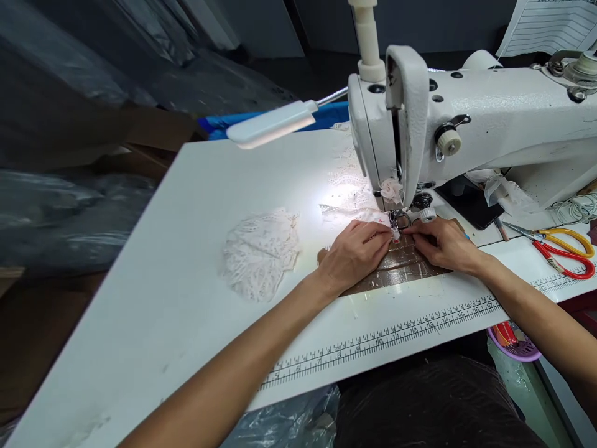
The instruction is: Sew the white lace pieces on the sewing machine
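Note:
White lace fabric runs under the needle end of a white sewing machine. My left hand is closed on the near edge of this lace, just left of the presser foot. On the other side of the foot, my right hand pinches at the same small piece, its fingertips close to the needle. How much of the lace lies inside the fingers is hidden. Both hands rest over a brown taped patch on the table. A separate bundle of white lace lies to the left.
Scissors with red and yellow handles and a dark phone lie at the right. A lamp hangs over the white table. A printed ruler follows the front edge, with a purple basket below.

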`<action>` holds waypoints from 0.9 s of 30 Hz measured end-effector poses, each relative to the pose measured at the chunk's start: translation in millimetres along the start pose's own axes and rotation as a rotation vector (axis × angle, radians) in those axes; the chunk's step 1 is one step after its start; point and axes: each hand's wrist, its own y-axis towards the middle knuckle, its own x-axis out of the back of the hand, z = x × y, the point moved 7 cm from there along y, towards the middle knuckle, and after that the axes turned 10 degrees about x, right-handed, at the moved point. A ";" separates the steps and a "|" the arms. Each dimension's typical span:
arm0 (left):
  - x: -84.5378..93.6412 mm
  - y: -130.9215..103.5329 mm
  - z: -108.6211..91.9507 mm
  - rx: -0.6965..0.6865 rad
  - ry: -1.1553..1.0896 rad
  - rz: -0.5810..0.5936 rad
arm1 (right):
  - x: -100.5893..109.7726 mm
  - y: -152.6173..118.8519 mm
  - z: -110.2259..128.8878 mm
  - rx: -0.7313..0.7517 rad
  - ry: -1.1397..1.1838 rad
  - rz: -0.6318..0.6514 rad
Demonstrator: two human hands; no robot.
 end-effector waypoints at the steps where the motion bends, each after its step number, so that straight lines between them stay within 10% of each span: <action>1: 0.3 0.0 0.0 0.003 -0.009 -0.006 | -1.5 -0.7 2.1 0.034 -0.029 0.017; 9: 5.9 3.4 9.7 0.197 -0.120 0.001 | -16.7 -4.7 8.1 0.104 -0.252 0.198; 27: -3.8 -0.9 1.0 0.042 0.042 0.102 | -15.5 -6.3 11.7 0.104 -0.192 0.181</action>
